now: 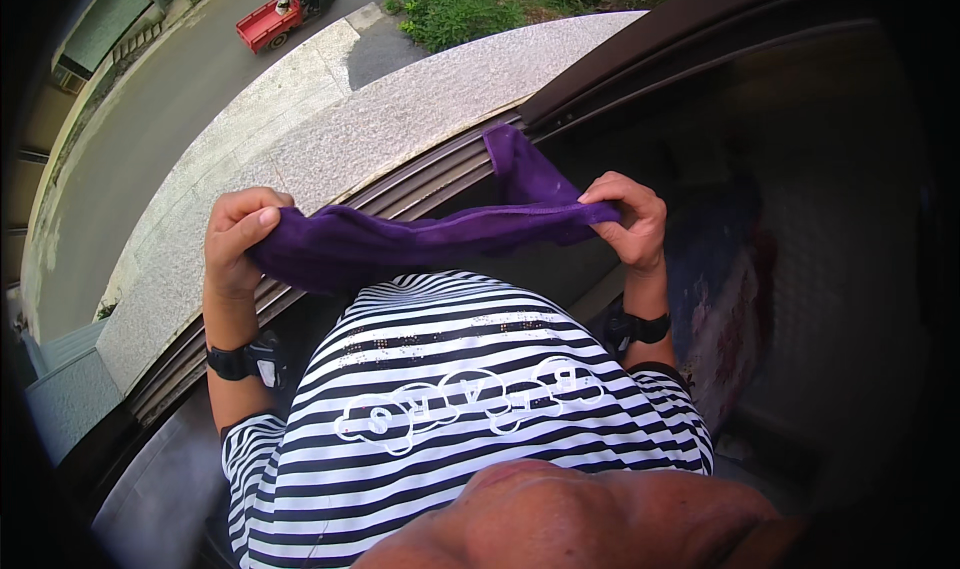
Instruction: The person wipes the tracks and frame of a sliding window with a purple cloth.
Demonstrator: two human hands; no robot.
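A purple cloth (420, 239) is stretched between my two hands, in front of my striped shirt. My left hand (244, 231) grips its left end, thumb on top. At the other end, my right hand (628, 216) pinches the cloth between thumb and fingers, while a loose corner of it hangs out beyond that hand over the window track. Beneath and beyond the cloth runs the metal sliding-window track (420, 186). Both wrists wear dark bands.
A dark window frame (675, 51) rises at the upper right. Outside the track lies a rough pale ledge (315, 156). Farther off are a road with a red cargo tricycle (271, 23) and green bushes (465, 14). Patterned fabric (720, 329) shows dimly at the right.
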